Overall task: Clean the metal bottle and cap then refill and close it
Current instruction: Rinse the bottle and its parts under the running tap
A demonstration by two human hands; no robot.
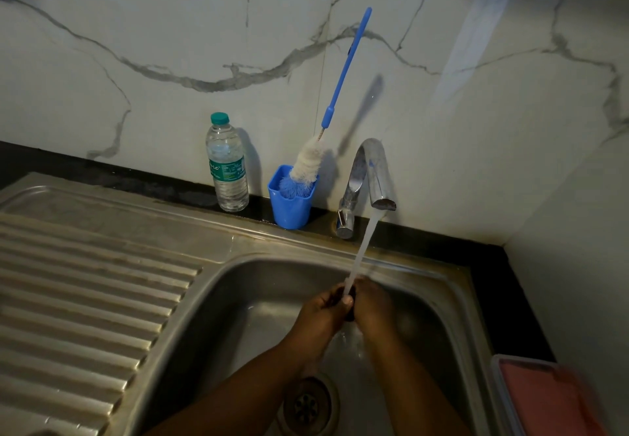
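Both hands, left hand (325,313) and right hand (371,303), grip a small dark cap (350,314) together under the running water stream (366,245) over the stainless steel sink (238,292); behind, chrome faucet (372,170), blue bottle brush (308,166) in blue plastic cup (289,209), clear plastic water bottle (227,163).

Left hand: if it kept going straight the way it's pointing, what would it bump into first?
The left hand points up and right toward the right hand. It would meet the small dark thing held between them, probably the cap, under the water stream. Little of it shows.
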